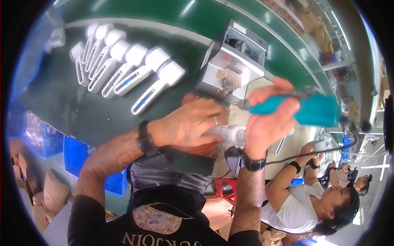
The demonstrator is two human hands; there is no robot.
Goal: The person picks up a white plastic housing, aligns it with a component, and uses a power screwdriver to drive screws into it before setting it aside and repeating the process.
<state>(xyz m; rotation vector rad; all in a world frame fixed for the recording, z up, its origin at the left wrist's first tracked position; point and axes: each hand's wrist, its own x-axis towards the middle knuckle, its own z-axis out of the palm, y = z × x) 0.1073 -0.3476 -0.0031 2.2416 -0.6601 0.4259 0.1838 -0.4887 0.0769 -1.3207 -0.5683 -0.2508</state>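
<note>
Teal tool (317,110) lies sideways, gripped in the raised right hand (269,125).

Blue bin (76,158), brown sack (55,190) lower left; white-shirted co-worker (299,203) lower right.

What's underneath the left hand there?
Around the left hand, parts of a reddish mat show, and the round vented head of a white device sticks out past the fingers. Whatever lies directly beneath the palm is covered.
</note>
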